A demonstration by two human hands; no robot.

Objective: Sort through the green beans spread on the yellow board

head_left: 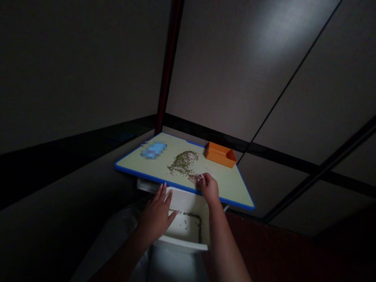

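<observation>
My left hand (158, 209) lies over the left side of a white plastic bin (188, 244), fingers stretched out and spread, fingertips close to the table's blue edge. Some small green grains (192, 215) line the bottom of the bin along its sides. Above the near edge of the table, my right hand (210, 188) is closed in a pinch on a small, thin, see-through pinkish piece (194, 179); its kind is unclear. Just beyond this piece a loose pile of small green grains (185, 161), perhaps mung beans, is spread on the pale tabletop (232, 182).
An orange open box (220, 155) stands at the table's back right. On the left lies a blurred-out light blue item (154, 150). Dark wall panels (217, 70) close in behind the table and on the left. The bin rests at my lap.
</observation>
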